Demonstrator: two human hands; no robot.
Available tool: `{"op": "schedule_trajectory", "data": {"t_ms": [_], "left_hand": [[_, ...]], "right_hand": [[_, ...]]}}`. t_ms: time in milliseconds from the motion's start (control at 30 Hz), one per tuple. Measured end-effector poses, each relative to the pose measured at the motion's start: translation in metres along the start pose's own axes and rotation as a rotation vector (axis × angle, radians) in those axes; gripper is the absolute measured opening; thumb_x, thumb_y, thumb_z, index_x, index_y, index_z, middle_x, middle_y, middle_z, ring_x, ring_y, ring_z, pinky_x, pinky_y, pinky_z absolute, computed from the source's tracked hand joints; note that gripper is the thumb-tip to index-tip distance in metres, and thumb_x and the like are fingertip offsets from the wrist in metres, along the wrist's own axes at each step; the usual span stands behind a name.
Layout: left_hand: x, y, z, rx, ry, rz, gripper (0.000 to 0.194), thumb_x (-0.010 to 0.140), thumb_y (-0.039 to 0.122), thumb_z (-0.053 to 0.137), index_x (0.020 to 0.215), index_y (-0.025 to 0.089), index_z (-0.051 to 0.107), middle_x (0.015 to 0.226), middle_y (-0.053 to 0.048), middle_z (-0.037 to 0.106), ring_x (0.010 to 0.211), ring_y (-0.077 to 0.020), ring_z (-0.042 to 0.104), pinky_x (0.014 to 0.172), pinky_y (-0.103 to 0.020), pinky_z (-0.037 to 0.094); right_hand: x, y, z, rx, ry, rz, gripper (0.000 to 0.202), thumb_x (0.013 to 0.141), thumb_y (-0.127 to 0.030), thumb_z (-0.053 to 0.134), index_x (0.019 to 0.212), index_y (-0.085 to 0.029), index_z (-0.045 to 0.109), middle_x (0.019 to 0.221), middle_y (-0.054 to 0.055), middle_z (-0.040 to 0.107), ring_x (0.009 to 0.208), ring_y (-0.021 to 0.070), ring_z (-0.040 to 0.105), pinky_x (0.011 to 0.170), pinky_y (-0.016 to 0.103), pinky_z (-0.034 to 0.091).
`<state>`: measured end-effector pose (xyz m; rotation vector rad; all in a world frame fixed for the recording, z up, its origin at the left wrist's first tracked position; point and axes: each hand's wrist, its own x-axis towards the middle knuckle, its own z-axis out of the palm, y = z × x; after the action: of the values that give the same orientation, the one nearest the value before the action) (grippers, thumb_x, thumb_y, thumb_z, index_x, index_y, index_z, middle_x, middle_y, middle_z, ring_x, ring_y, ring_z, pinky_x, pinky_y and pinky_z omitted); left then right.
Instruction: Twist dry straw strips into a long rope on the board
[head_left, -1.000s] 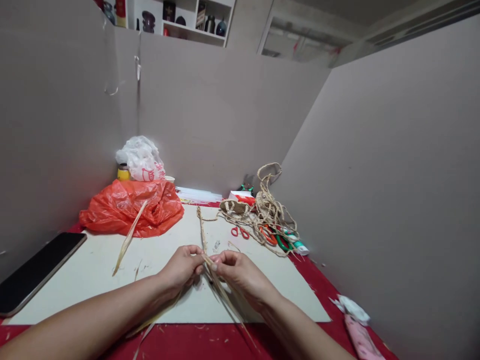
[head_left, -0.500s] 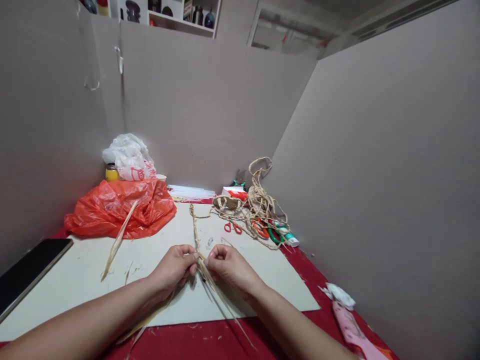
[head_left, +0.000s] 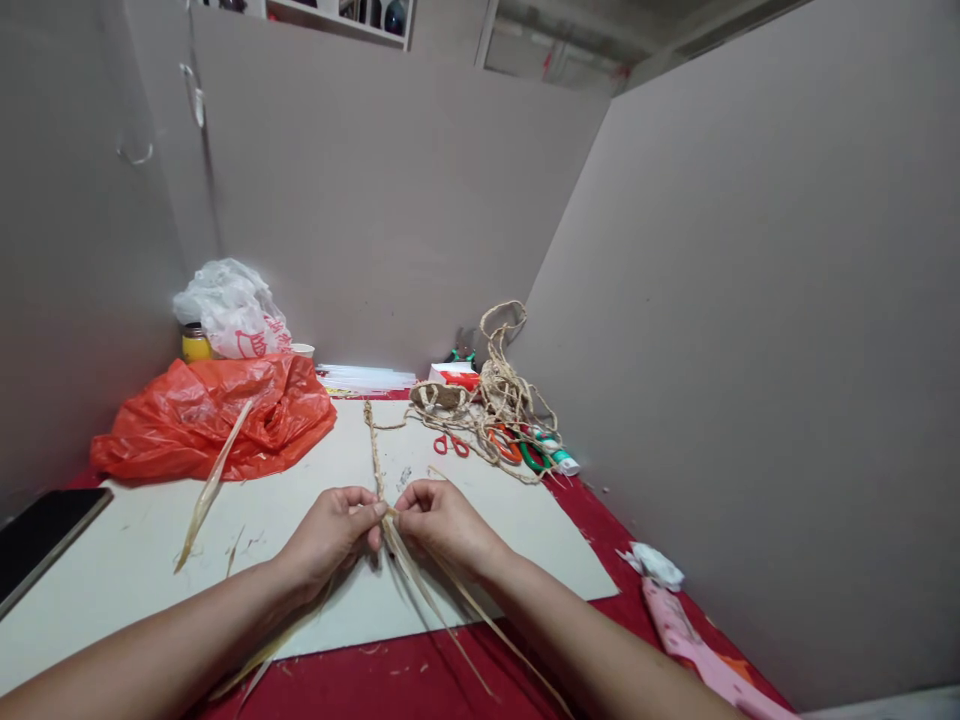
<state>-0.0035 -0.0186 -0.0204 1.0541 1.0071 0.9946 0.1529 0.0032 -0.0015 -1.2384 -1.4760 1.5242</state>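
A thin braid (head_left: 375,455) of dry, straw-coloured plant fibre runs away from me over the white board. My left hand (head_left: 334,530) pinches its near end between thumb and fingers. Close beside it, my right hand (head_left: 446,525) is closed in a pinch on a fibre strand at the same spot; the fingertips almost meet. Loose fibre strands (head_left: 416,580) fan out from the braid's end toward me. One strand (head_left: 517,645) trails from below my right hand to the lower right. More strands (head_left: 274,650) hang under my left forearm.
The white board (head_left: 315,590) lies on a red cloth (head_left: 375,685). At the left are an orange plastic bag (head_left: 157,420), a dry husk strip (head_left: 214,490) and a dark flat object (head_left: 45,545). Tangled cord (head_left: 510,385) and red-handled scissors (head_left: 451,445) lie back right. Grey panels enclose the space.
The whole view has shifted, so things sit further left. A strand now lies apart from the others, trailing under my right hand. Both hands keep their pinch at the braid's end.
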Motion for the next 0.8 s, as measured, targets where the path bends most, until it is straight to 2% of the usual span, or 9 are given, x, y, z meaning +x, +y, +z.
{"op": "schedule_trajectory", "data": {"t_ms": [167,400,500,567,633,800], "left_hand": [[-0.001,0.004,0.004,-0.007,0.015,0.027,0.026,0.073,0.038,0.064,0.073,0.014,0.055,0.046,0.002,0.054,0.039,-0.0093,0.047,0.045,-0.021,0.039],[0.001,0.004,0.002,0.073,0.042,0.092,0.022,0.076,0.035,0.061,0.072,0.015,0.055,0.046,0.003,0.053,0.042,-0.0103,0.049,0.046,-0.021,0.039],[0.000,0.003,0.002,0.111,0.041,0.116,0.022,0.076,0.034,0.060,0.069,0.014,0.057,0.052,0.000,0.057,0.047,-0.0116,0.052,0.049,-0.022,0.040],[-0.001,0.003,0.002,0.128,0.045,0.133,0.022,0.075,0.033,0.060,0.066,0.013,0.058,0.058,-0.003,0.061,0.051,-0.0117,0.053,0.051,-0.022,0.039],[-0.002,0.003,0.002,0.129,0.054,0.145,0.021,0.074,0.031,0.061,0.066,0.012,0.060,0.060,-0.004,0.062,0.052,-0.0106,0.052,0.052,-0.021,0.037],[-0.005,0.008,0.005,0.100,0.094,0.097,0.025,0.072,0.035,0.063,0.064,0.012,0.061,0.047,0.004,0.048,0.041,-0.0045,0.032,0.045,-0.019,0.025]], "right_hand": [[-0.004,-0.007,0.000,0.019,-0.024,0.055,0.012,0.059,-0.013,0.058,0.062,-0.017,0.048,0.037,-0.008,0.046,0.031,0.0066,0.039,0.032,0.018,0.029],[-0.006,-0.008,-0.001,0.027,-0.063,0.170,0.013,0.064,-0.022,0.061,0.060,-0.015,0.050,0.046,-0.002,0.055,0.035,0.0069,0.046,0.032,0.017,0.032],[-0.008,-0.008,0.001,0.062,-0.071,0.172,0.012,0.064,-0.022,0.058,0.057,-0.014,0.051,0.046,-0.001,0.056,0.034,0.0069,0.045,0.032,0.017,0.030],[-0.011,-0.007,0.007,0.093,-0.048,0.141,0.012,0.064,-0.023,0.056,0.057,-0.014,0.052,0.046,-0.001,0.055,0.033,0.0071,0.045,0.033,0.018,0.029],[-0.014,-0.004,0.015,0.051,0.030,0.083,0.015,0.066,-0.026,0.055,0.056,-0.016,0.050,0.045,-0.002,0.053,0.033,0.0074,0.043,0.035,0.019,0.029],[-0.018,0.007,0.031,-0.472,0.331,-0.285,0.027,0.075,-0.027,0.050,0.050,-0.017,0.048,0.046,-0.001,0.052,0.045,0.0098,0.046,0.046,0.021,0.031]]}}
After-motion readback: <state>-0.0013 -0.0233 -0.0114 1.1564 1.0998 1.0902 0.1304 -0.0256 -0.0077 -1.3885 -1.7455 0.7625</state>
